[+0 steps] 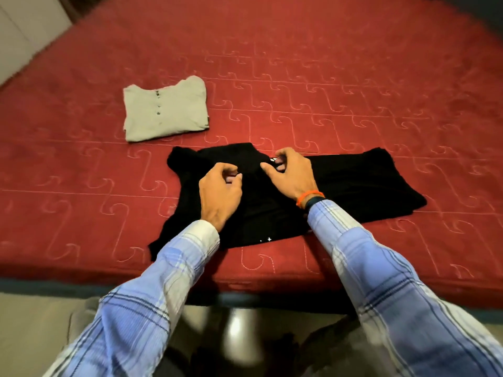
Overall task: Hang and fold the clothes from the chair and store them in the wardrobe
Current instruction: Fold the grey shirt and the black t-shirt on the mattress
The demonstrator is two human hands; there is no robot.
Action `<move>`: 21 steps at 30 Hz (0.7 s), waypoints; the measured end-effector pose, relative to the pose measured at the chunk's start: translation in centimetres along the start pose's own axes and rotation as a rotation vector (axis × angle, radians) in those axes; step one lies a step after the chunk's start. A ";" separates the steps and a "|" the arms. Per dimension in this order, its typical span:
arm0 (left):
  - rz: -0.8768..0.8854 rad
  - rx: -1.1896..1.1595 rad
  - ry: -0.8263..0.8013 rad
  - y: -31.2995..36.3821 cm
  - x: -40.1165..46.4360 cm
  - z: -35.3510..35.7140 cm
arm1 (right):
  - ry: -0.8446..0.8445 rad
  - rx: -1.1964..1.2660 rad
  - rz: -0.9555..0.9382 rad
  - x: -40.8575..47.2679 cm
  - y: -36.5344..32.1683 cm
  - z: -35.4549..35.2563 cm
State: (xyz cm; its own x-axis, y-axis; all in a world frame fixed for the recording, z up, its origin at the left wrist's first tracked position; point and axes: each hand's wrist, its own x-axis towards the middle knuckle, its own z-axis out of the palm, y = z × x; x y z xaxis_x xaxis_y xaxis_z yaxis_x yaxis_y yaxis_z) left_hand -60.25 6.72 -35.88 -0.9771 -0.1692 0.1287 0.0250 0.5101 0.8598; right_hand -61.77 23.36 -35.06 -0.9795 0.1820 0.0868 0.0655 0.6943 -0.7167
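black shirt (340, 186) lies on the red bed (353, 91) near its front edge. left hand (219, 191) and right hand (290, 174) pinch its cloth at the middle. folded grey shirt (164, 108) lies beyond.

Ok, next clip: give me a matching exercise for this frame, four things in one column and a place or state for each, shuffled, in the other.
Things:
1. grey buttoned folded shirt
2. black fabric garment
3. orange wristband
4. red quilted mattress

Places or states:
A. spread near the bed's front edge, under both hands (left hand, right hand)
B. on the right wrist
C. lying beyond the black garment, to the left, untouched
D. underneath both garments

Pairs: 1-C, 2-A, 3-B, 4-D
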 end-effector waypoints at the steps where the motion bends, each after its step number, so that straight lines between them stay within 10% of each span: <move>1: -0.049 0.003 -0.001 -0.4 0.5 -0.7 | -0.052 0.035 0.052 0.3 -0.8 0.7; 8: -0.442 -0.160 -0.157 -3.8 3.0 -2.9 | -0.163 0.107 0.432 2.7 -3.0 3.8; 21: -0.830 -0.969 -0.192 -4.0 5.0 -4.6 | -0.399 0.665 0.274 0.8 -4.0 4.1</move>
State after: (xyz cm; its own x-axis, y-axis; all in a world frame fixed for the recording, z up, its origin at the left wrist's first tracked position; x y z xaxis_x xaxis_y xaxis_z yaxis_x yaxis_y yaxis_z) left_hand -64.23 -0.09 -36.38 -0.7865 0.0255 -0.6170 -0.5378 -0.5194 0.6641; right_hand -63.55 17.83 -34.94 -0.9475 -0.0636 -0.3134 0.3082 0.0807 -0.9479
